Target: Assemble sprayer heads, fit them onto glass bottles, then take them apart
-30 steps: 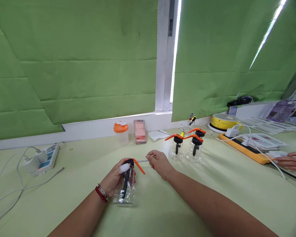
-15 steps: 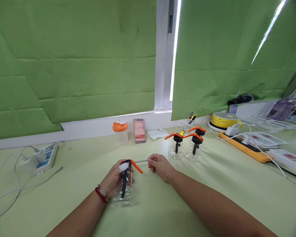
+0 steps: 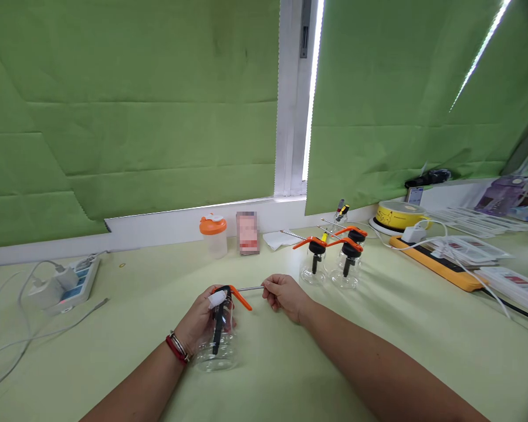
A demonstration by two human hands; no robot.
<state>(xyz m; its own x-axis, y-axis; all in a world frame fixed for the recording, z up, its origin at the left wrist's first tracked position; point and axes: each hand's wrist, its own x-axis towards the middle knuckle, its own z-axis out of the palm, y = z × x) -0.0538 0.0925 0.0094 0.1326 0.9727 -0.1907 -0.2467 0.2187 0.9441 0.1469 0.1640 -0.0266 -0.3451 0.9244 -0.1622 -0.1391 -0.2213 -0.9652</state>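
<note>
A clear bottle with a black head sits at the centre of our clock face, low over the pale green table; twelve o'clock points at the window. Whether its base touches, we cannot tell. An orange lever slopes down from the head toward three, and a thin metal rod reaches toward two.

Our left hand, at ten o'clock, is curled around the bottle's upper part, its white-wrapped thumb near the head. Our right hand, at two, is nearly closed, fingertips pinching the rod's far end. We cannot tell whether it is pushing, pulling or turning.

To work well here, we should probably brace the head firmly with the left hand and hold the rod straight in line with it, since sideways force could strain the joint.

Farther out at two stand three similar bottles; at twelve, an orange-lidded cup; just above three, an orange power strip.
</note>
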